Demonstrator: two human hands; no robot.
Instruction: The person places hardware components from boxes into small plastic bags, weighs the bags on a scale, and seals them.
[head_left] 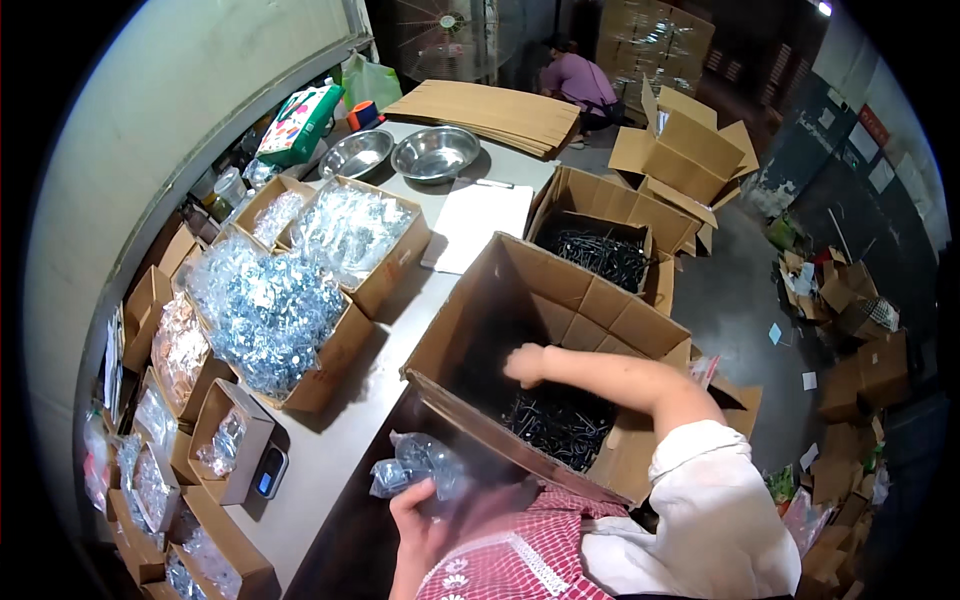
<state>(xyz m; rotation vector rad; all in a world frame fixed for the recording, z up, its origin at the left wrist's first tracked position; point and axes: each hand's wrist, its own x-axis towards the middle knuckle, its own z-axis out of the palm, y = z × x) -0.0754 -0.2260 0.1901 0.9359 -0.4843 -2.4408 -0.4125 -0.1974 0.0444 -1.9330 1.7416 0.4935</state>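
My left hand (418, 520), low in the picture, is closed on a clear plastic bag (425, 462) with small items inside that I cannot make out. The bag is beside the near wall of a large open cardboard box (545, 465). Down into that box reaches my right hand (524, 365), its fingers curled and partly lost in the dark interior. Whatever it grips is hidden. Loose black metal pieces (560, 425), thin and bent, cover the box's bottom just nearer than my right hand.
Left on the table (335, 450), cartons hold bagged shiny metal parts (270, 315), beside a small digital scale (268, 470). Farther back are two steel bowls (436, 155), white paper (485, 225) and flattened cardboard (485, 112). Another box holds black pieces (600, 255). A person (580, 82) crouches beyond.
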